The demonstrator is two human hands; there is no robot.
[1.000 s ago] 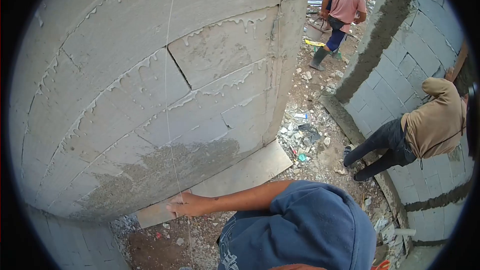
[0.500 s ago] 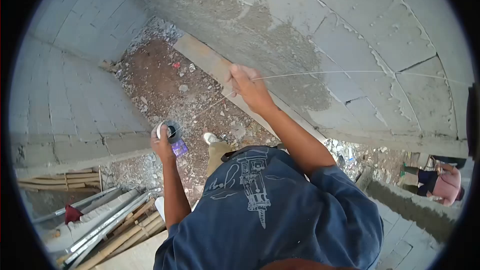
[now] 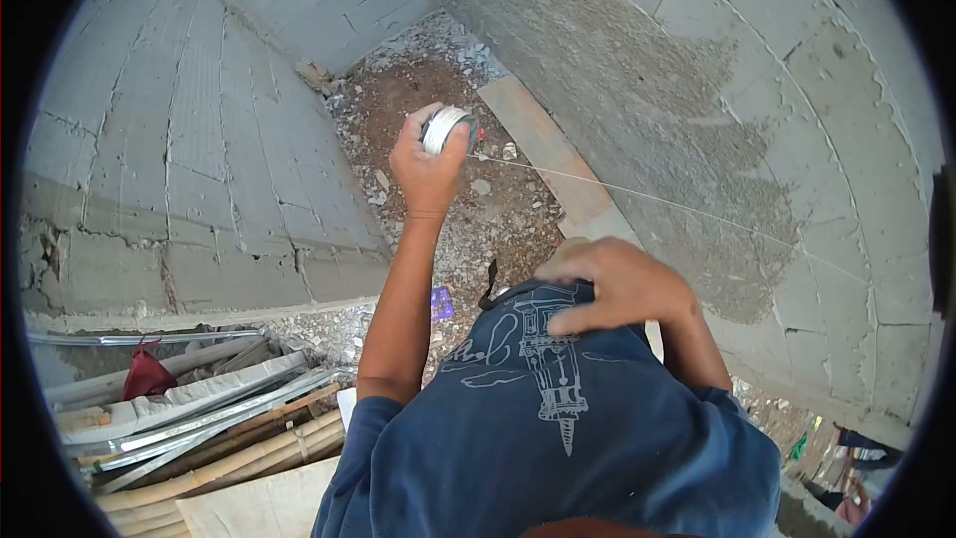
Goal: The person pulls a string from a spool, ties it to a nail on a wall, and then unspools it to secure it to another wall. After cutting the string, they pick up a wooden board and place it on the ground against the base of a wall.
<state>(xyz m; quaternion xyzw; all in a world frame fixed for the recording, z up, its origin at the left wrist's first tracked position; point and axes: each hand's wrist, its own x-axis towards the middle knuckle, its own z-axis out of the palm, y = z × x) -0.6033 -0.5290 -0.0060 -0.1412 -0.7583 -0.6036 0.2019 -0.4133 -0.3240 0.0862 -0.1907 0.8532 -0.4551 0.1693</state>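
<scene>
My left hand (image 3: 426, 164) is stretched forward, its fingers wrapped round a spool of white string (image 3: 445, 130). From the spool a thin string (image 3: 677, 202) runs right, across a long board (image 3: 550, 151) and in front of the partly plastered wall (image 3: 637, 90). Over the front of my dark blue shirt (image 3: 597, 418), my right hand (image 3: 622, 286) has its fingers apart and nothing in them; it is slightly blurred and does not touch the string.
A grey block wall (image 3: 179, 159) rises on the left. Bamboo poles (image 3: 229, 463), metal profiles (image 3: 209, 428) and a red item (image 3: 147, 377) lie at lower left. Rubble covers the ground (image 3: 478, 229). Part of another person (image 3: 854, 506) shows at lower right.
My left hand has moved up and right with the spool. My right hand has let go of the string and come back down to my shirt. The whole view has shifted.
</scene>
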